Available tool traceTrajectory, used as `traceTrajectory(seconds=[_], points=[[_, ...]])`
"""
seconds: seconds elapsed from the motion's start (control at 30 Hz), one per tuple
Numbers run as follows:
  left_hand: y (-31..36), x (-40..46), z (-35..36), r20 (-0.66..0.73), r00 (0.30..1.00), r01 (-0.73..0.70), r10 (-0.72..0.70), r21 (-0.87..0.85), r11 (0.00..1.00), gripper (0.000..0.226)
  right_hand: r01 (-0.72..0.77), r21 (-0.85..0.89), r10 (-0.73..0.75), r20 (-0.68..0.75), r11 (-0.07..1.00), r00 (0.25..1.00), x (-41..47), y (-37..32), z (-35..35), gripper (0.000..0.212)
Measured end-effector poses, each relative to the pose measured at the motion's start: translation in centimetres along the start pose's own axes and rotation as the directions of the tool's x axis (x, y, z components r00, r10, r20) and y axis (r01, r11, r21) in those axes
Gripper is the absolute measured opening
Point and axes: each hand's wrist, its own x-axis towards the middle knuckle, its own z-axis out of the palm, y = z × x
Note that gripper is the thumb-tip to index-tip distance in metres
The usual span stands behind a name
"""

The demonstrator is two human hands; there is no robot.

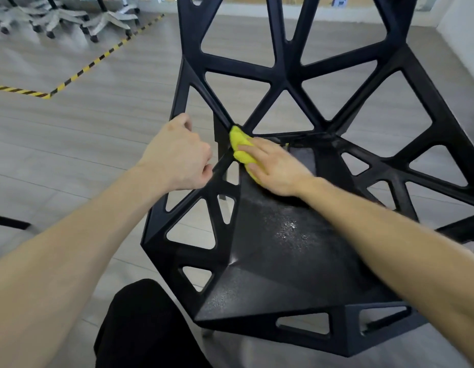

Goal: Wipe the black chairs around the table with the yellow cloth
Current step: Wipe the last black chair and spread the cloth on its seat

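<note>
A black chair [289,251] with a lattice of triangular holes fills the middle and right of the view, its solid seat panel facing me. My left hand [177,155] grips the chair's left edge bar, fingers curled round it. My right hand [273,168] lies flat with straight fingers on the yellow cloth [239,144], pressing it against the chair where the seat meets the backrest on the left side. Most of the cloth is hidden under the hand. A dusty, speckled patch shows on the seat panel below my right wrist.
Grey wood-look floor [97,123] surrounds the chair. Yellow-and-black hazard tape [79,73] runs across the floor at the left. Several wheeled office-chair bases [71,19] stand at the far left back. My dark trouser leg [145,328] is at the bottom. A white wall rises far right.
</note>
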Motion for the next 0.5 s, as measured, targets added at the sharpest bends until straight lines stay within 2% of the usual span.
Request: traceTrajectory(seconds=[0.07, 0.13, 0.2, 0.37, 0.43, 0.5], points=[[-0.1, 0.1, -0.1, 0.027, 1.0, 0.004, -0.004, -0.009, 1.0, 0.047, -0.017, -0.098, 0.016, -0.003, 0.995, 1.0, -2.9, 4.5, -1.8, 0.057], [0.0, 0.2, -0.2, 0.035, 0.999, 0.009, -0.008, -0.023, 1.0, 0.047, -0.127, -0.149, 0.128, -0.002, 0.981, 0.992, -5.7, 7.8, -4.1, 0.06], [0.1, 0.2, -0.2, 0.04, 0.999, 0.01, -0.009, -0.036, 0.999, 0.046, -0.173, -0.144, 0.173, -0.009, 0.974, 0.985, -5.4, 7.7, -4.0, 0.06], [0.0, -0.2, -0.7, 0.036, 0.999, 0.015, -0.013, -0.071, 0.997, 0.043, -0.07, 0.053, 0.073, -0.047, 0.996, 0.996, 1.4, -0.3, 1.2, 0.05], [0.1, -0.2, -0.7, 0.024, 1.0, 0.003, -0.001, -0.098, 0.995, 0.043, -0.008, 0.054, 0.009, -0.02, 0.999, 1.0, 1.4, 0.5, 0.3, 0.05], [0.0, -0.2, -0.6, 0.023, 1.0, 0.01, -0.008, -0.097, 0.995, 0.046, -0.005, 0.024, 0.004, 0.051, 1.0, 0.999, -0.5, 3.4, -1.6, 0.051]])
